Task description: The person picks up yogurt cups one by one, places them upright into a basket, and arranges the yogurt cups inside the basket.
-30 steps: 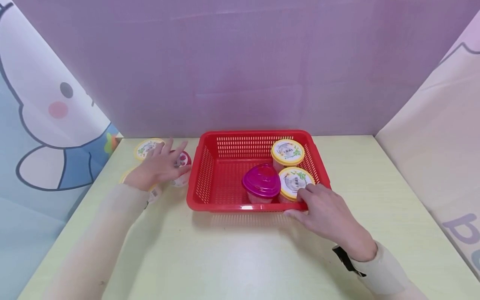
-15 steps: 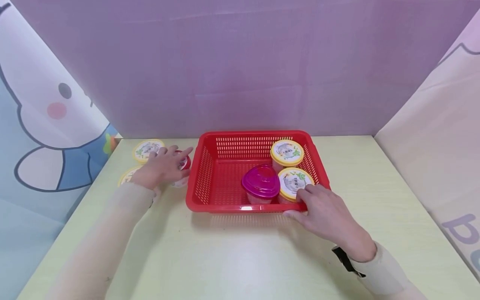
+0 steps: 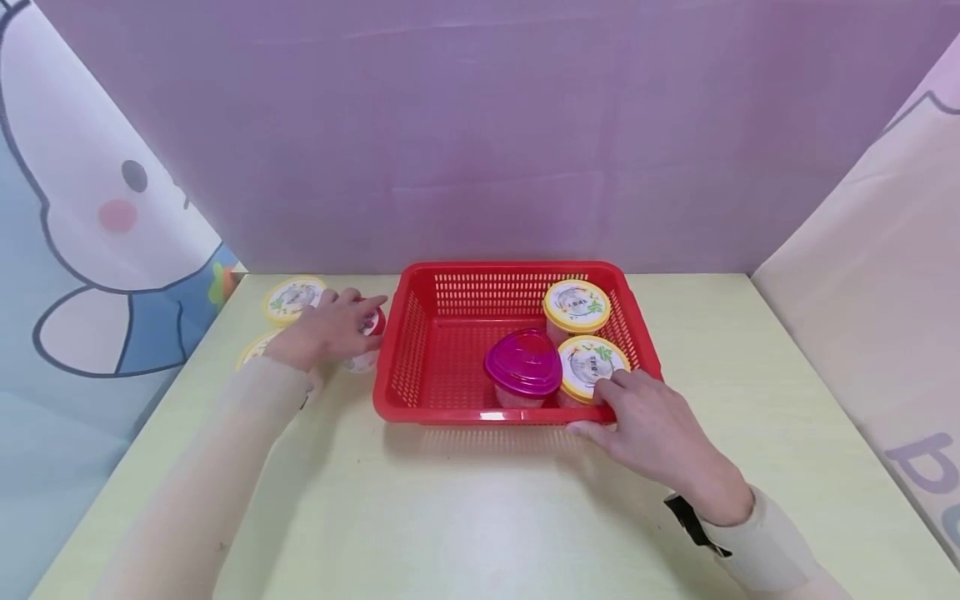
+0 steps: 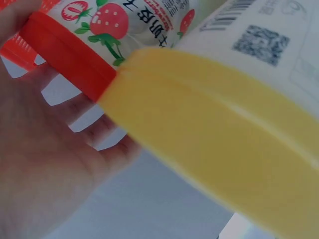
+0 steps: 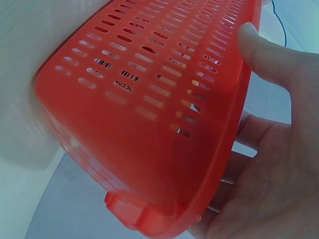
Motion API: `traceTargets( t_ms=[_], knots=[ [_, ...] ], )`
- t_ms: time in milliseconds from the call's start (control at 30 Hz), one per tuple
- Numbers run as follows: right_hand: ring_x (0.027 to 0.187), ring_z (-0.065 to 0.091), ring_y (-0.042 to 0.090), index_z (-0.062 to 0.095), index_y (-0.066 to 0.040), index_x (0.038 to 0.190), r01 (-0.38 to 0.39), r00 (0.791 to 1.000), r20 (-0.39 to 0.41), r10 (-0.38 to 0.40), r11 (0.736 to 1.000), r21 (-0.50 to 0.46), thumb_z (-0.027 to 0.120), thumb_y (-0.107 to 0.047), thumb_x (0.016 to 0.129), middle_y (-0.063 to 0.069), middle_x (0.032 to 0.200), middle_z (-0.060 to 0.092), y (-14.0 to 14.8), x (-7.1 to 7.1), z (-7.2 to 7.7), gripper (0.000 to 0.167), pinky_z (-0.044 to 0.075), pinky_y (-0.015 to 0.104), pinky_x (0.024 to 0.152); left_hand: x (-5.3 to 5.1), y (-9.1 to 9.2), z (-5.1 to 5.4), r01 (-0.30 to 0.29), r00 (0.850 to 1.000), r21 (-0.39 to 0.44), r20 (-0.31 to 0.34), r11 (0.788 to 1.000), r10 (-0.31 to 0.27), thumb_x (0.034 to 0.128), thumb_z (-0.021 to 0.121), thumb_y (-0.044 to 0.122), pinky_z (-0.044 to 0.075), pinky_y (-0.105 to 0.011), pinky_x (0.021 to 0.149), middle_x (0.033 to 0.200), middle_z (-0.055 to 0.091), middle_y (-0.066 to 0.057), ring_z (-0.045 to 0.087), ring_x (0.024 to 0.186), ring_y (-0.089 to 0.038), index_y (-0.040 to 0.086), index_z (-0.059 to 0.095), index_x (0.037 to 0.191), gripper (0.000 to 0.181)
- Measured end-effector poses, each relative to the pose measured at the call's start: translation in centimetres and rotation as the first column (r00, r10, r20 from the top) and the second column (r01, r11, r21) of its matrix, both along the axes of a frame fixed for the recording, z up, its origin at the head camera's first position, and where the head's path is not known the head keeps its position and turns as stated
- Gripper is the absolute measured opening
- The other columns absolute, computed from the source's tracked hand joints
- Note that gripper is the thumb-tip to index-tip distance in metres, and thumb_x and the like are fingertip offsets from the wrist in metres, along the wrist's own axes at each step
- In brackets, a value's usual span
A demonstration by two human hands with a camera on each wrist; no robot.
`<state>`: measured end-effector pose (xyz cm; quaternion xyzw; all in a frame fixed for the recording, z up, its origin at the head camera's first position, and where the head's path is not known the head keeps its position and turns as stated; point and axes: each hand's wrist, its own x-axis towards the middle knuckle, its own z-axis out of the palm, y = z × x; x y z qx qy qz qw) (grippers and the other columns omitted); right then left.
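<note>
A clear cup with a red lid and strawberry print (image 4: 107, 25) stands left of the red plastic basket (image 3: 465, 414). My left hand (image 3: 330, 329) lies over this cup, thumb and fingers round its red lid; the hand hides much of it in the head view. Close beside it is a yellow-lidded cup (image 4: 209, 124). My right hand (image 3: 656, 429) grips the basket's near rim at the right, thumb outside and fingers over the edge. Inside the basket's right half sit a magenta-lidded cup (image 3: 523, 362) and two yellow-lidded cups, one at the back (image 3: 577, 305) and one in front (image 3: 588, 365).
Another yellow-lidded cup (image 3: 294, 298) stands at the table's back left, partly behind the left hand. The pale table (image 3: 465, 517) meets a purple backdrop (image 3: 480, 142). Printed cloths hang at the left (image 3: 90, 333) and right (image 3: 870, 275).
My left hand has moved slightly right and its spread fingers have come down round the red-lidded cup. The right hand and the basket stay where they were.
</note>
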<state>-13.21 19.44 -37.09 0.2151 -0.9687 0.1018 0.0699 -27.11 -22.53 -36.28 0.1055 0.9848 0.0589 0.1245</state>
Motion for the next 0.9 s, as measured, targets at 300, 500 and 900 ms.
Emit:
traceTargets(
  t_ms=[300,500,900],
  knots=[
    [0.072,0.049,0.016,0.064,-0.014,0.087,-0.006,1.0,-0.012,0.006,1.0,-0.007,0.083,-0.05,0.079,-0.004,0.076,0.051,-0.08,0.06,-0.13,0.041,0.044,0.034,0.062,-0.25,0.17,-0.14,-0.032,0.999,0.026,0.008,0.999,0.032,0.0704,0.085,0.052,0.055,-0.058,0.087,0.138,0.046,-0.012,0.041,0.123,-0.038,0.025,0.041,0.153,0.098],
    [0.07,0.047,0.015,0.062,-0.015,0.083,-0.01,1.0,-0.021,0.01,1.0,-0.015,0.084,-0.05,0.079,-0.004,0.075,0.049,-0.1,0.1,-0.03,0.041,0.042,0.033,0.06,-0.27,0.39,-0.09,-0.045,0.999,0.028,0.01,0.999,0.045,0.0716,0.084,0.051,0.054,-0.06,0.089,0.136,0.046,-0.013,0.042,0.122,-0.038,0.023,0.042,0.151,0.094],
    [0.071,0.048,0.016,0.062,-0.015,0.084,-0.014,1.0,-0.012,0.014,1.0,0.001,0.083,-0.05,0.079,-0.004,0.076,0.049,-0.1,0.07,0.11,0.041,0.043,0.033,0.061,-0.38,0.28,-0.09,-0.024,1.0,0.018,0.0,1.0,0.024,0.0746,0.082,0.05,0.054,-0.057,0.089,0.132,0.047,-0.014,0.043,0.119,-0.037,0.021,0.044,0.148,0.088]
  ],
)
